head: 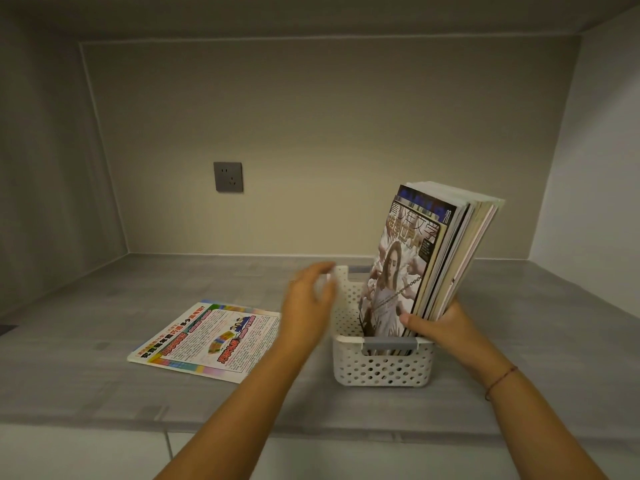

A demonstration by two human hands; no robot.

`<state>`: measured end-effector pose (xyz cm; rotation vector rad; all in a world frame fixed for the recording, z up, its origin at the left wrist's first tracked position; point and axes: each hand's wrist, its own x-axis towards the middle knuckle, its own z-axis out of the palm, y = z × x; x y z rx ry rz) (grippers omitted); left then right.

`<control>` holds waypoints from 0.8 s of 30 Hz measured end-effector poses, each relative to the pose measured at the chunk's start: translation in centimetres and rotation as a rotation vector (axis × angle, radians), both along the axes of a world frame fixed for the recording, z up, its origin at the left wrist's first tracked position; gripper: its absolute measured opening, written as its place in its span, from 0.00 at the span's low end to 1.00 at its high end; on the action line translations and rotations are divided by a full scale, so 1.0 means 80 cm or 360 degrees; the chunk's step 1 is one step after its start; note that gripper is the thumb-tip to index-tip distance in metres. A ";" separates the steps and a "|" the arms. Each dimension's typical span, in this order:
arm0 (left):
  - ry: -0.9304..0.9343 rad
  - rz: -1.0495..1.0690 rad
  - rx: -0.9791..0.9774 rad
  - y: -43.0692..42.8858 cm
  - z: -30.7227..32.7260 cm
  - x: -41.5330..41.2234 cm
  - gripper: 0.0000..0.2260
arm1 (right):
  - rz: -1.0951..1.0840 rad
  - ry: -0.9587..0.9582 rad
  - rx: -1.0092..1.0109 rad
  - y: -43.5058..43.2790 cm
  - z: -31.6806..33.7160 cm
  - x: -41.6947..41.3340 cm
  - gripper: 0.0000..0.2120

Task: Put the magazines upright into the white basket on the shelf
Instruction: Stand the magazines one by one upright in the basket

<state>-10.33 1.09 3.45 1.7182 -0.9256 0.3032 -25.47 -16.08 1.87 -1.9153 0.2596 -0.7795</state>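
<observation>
A white perforated basket (381, 367) with a grey handle stands on the grey shelf. Several magazines (419, 258) stand upright in it, leaning to the right, the front cover showing a woman. My right hand (440, 327) grips the lower part of the stack, thumb across the front cover. My left hand (308, 303) hovers beside the basket's left wall with relaxed fingers and holds nothing; it is motion-blurred. One colourful magazine (211, 337) lies flat on the shelf to the left of the basket.
The grey shelf (173, 403) sits in a recessed niche with beige walls. A grey wall socket (228, 176) is on the back wall. The shelf's front edge runs below my forearms.
</observation>
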 end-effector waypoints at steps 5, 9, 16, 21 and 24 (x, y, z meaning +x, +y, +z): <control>0.0375 0.1150 0.0673 0.098 -0.048 0.112 0.24 | -0.0032 0.0009 0.0027 -0.001 -0.001 0.002 0.34; 0.0899 0.1287 0.1247 0.157 -0.071 0.165 0.43 | -0.0040 0.0025 0.0036 0.002 0.000 0.002 0.30; 0.0826 0.1314 0.1532 0.188 -0.063 0.195 0.39 | -0.0067 0.0068 0.0021 0.001 0.000 0.001 0.32; 0.0849 0.1157 0.1052 0.186 -0.053 0.183 0.21 | -0.0090 0.0074 0.0040 0.002 0.000 0.002 0.33; 0.0763 0.1198 0.0639 0.184 -0.055 0.184 0.22 | -0.0086 0.0051 0.0035 0.004 0.002 0.001 0.30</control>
